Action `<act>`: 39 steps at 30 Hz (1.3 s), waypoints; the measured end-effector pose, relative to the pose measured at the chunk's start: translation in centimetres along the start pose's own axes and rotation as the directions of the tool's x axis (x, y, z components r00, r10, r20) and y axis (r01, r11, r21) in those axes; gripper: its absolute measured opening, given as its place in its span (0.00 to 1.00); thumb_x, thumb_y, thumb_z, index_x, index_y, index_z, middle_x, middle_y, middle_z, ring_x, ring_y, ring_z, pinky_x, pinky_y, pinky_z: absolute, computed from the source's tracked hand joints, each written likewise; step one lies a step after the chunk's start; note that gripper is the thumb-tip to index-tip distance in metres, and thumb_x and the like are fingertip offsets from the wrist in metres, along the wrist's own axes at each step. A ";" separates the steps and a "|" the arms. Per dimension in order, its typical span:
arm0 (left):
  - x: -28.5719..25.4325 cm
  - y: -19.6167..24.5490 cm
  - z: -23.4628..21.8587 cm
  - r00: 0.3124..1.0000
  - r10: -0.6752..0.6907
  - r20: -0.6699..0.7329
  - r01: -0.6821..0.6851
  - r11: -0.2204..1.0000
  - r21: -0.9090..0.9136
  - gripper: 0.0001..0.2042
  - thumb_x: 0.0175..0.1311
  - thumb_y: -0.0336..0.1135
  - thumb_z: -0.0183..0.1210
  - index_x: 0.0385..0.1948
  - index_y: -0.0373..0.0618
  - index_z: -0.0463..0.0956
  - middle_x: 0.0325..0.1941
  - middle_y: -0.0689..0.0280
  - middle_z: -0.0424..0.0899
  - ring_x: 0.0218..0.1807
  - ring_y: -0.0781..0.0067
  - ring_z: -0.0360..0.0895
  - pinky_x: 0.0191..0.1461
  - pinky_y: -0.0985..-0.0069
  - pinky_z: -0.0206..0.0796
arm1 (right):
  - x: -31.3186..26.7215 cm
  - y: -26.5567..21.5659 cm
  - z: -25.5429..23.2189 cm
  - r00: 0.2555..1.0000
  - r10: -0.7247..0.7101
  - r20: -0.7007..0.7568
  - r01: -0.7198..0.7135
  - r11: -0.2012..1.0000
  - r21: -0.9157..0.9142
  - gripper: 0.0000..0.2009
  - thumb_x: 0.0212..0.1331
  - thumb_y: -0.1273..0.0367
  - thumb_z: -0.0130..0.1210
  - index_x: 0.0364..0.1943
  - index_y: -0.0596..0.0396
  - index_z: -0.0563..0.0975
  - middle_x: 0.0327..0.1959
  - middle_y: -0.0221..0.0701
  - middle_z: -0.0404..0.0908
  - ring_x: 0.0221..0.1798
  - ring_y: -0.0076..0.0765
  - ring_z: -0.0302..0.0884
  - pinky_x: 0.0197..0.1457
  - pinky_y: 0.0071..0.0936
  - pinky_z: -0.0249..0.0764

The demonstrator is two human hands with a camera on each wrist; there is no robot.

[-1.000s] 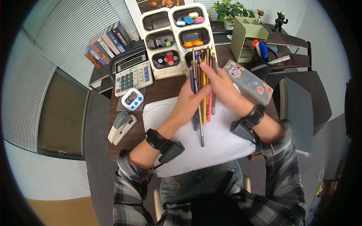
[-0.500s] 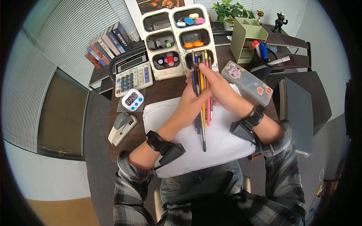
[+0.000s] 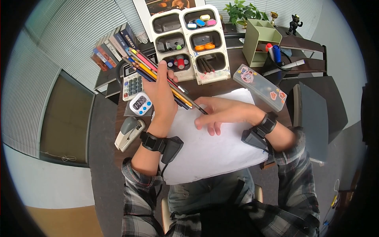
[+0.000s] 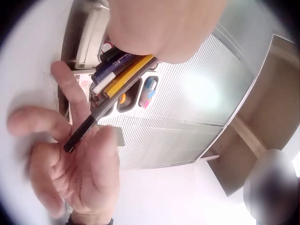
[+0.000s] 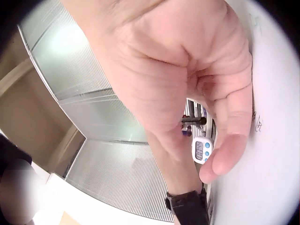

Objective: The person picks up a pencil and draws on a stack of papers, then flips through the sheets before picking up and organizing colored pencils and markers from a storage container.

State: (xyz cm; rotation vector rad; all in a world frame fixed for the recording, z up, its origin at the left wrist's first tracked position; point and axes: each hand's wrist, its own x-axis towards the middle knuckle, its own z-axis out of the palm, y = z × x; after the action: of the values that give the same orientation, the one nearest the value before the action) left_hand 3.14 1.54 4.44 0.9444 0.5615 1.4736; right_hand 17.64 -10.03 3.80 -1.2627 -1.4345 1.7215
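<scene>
My left hand (image 3: 162, 96) grips a bundle of coloured pencils (image 3: 145, 68), slanting with their upper ends toward the far left. One long dark pencil (image 4: 89, 124) sticks out beyond the others toward my right hand (image 3: 225, 110). That hand has its fingers spread and loosely bent; in the left wrist view the pencil's end overlaps its palm. Below both hands lies a white paper sheet (image 3: 213, 154). Behind them stands a white organizer (image 3: 191, 75) with several compartments. Its near right compartment holds a few dark pencils (image 3: 206, 65).
Left of the paper are a calculator (image 3: 132, 87), a white timer (image 3: 140, 104) and a stapler (image 3: 129, 134). A clear stickered pencil box (image 3: 259, 87) lies at the right, near a green holder (image 3: 260, 43) and a black pen cup (image 3: 272, 67). Books (image 3: 114, 45) stand at the far left.
My left hand has swung left with the pencil bundle, which now tilts to the far left. The right hand has left the bundle and moved nearer. The organizer's near right compartment is uncovered.
</scene>
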 end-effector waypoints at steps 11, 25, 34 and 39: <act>-3.9 -0.3 1.4 0.966 0.083 0.243 -0.146 0.956 0.255 0.10 0.66 0.31 0.64 0.36 0.41 0.70 0.22 0.68 0.76 0.24 0.80 0.73 0.29 0.81 0.64 | 1.6 2.1 0.6 0.988 -0.155 0.020 0.134 0.906 0.402 0.20 0.65 0.79 0.49 0.60 0.70 0.62 0.53 0.47 0.78 0.55 0.42 0.82 0.61 0.31 0.80; -3.4 -1.3 0.9 0.974 -0.035 0.222 -0.010 0.980 0.196 0.10 0.68 0.37 0.63 0.38 0.42 0.73 0.24 0.68 0.77 0.26 0.81 0.72 0.29 0.82 0.63 | 1.6 1.8 0.7 0.991 -0.123 -0.057 0.135 0.914 0.384 0.17 0.65 0.77 0.57 0.55 0.65 0.67 0.50 0.40 0.79 0.52 0.34 0.83 0.62 0.29 0.80; -3.7 -1.1 0.6 0.932 -0.183 0.312 0.101 0.960 0.262 0.09 0.65 0.36 0.65 0.34 0.44 0.74 0.25 0.69 0.77 0.25 0.83 0.71 0.28 0.84 0.62 | 1.6 2.2 0.7 0.986 -0.139 -0.095 0.166 0.893 0.418 0.20 0.60 0.80 0.57 0.56 0.65 0.67 0.50 0.35 0.79 0.56 0.30 0.79 0.63 0.27 0.78; -3.0 -0.8 0.7 0.964 -0.201 0.173 0.179 0.975 0.133 0.09 0.65 0.34 0.64 0.36 0.43 0.72 0.25 0.70 0.72 0.25 0.81 0.70 0.29 0.80 0.64 | 2.3 2.8 0.8 0.981 -0.185 -0.063 0.195 0.937 0.291 0.18 0.60 0.79 0.57 0.54 0.68 0.68 0.49 0.40 0.81 0.54 0.34 0.82 0.60 0.28 0.80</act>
State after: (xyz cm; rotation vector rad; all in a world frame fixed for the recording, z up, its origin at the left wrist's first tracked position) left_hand 3.92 -1.40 3.47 1.0755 0.5881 1.1772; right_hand 16.42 -9.12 0.45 -0.9555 -1.1822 1.6977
